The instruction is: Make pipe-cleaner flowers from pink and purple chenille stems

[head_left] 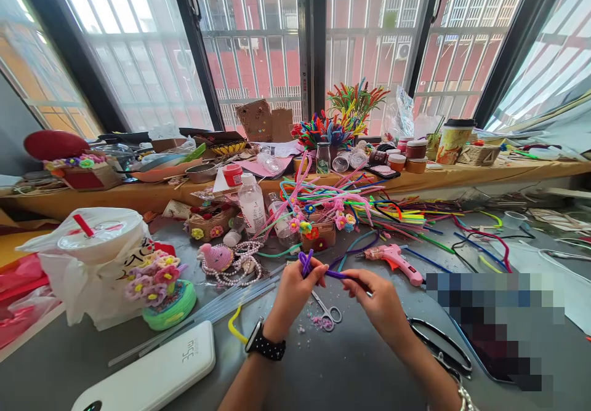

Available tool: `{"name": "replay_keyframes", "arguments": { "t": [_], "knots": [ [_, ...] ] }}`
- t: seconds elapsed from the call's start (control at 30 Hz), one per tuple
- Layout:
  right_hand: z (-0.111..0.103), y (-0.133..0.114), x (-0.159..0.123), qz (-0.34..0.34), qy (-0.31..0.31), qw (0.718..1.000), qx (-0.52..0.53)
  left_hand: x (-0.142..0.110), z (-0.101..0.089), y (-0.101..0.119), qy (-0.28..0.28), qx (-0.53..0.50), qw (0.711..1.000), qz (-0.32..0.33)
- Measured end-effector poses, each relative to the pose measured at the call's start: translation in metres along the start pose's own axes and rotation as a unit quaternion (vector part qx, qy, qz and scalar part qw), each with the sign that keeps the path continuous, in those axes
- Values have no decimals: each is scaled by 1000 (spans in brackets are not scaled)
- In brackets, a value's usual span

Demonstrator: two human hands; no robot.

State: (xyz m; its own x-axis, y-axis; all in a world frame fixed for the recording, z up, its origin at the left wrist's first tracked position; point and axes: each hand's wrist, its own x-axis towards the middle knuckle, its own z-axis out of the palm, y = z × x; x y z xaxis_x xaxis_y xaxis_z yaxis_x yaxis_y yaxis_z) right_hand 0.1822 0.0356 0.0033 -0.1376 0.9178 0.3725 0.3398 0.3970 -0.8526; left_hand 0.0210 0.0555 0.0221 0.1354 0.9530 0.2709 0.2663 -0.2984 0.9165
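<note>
A purple pipe cleaner [334, 273] stretches between my two hands above the grey table. Its left end is bent into small loops that stick up from the pinched fingers of my left hand [296, 285]. My right hand [376, 300] grips the straight part between thumb and fingers. Small scissors [329, 314] lie on the table just below and between the hands, beside pink fluff clippings [322, 322]. Behind my right hand rests a pink glue gun [392, 260]. Near my left wrist is a short yellow pipe cleaner [234, 325].
Clear glue sticks [203, 315] and a white power bank [157, 368] lie at left, near a green base with crochet-like flowers [170, 303] and a bagged drink cup [99, 239]. Many coloured pipe cleaners [397, 214] spread behind. Glasses [446, 343] and a blurred-out device [489, 337] sit at right.
</note>
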Motion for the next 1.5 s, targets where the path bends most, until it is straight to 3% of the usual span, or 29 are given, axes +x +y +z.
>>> {"name": "replay_keyframes", "arguments": {
  "t": [0.13,0.27,0.37,0.57,0.73,0.87,1.03,1.17,1.33,1.5],
  "knots": [
    [-4,-1,3,126,12,962,240,1,2,1,-16,-79,997,-20],
    [-9,5,7,159,52,935,313,0,2,7,-39,-215,973,-71],
    [-12,6,8,143,69,941,298,0,-3,10,-52,-245,964,-86],
    [-14,6,7,108,88,964,226,6,-9,3,-39,-185,975,-113],
    [-15,4,6,58,88,986,133,7,-9,2,29,-126,988,-79],
    [-13,-1,5,11,45,998,38,7,-11,1,73,-77,993,-56],
    [-9,-7,3,-48,-48,995,-72,5,-9,-2,33,-33,998,-36],
    [-4,-9,-1,-42,-85,995,-34,1,1,3,-7,-1,1000,-22],
    [-1,-8,-3,6,-52,997,53,-4,6,16,-57,65,996,-11],
    [-1,-10,-3,7,-12,997,73,-5,7,16,-121,72,990,3]
  ]
}}
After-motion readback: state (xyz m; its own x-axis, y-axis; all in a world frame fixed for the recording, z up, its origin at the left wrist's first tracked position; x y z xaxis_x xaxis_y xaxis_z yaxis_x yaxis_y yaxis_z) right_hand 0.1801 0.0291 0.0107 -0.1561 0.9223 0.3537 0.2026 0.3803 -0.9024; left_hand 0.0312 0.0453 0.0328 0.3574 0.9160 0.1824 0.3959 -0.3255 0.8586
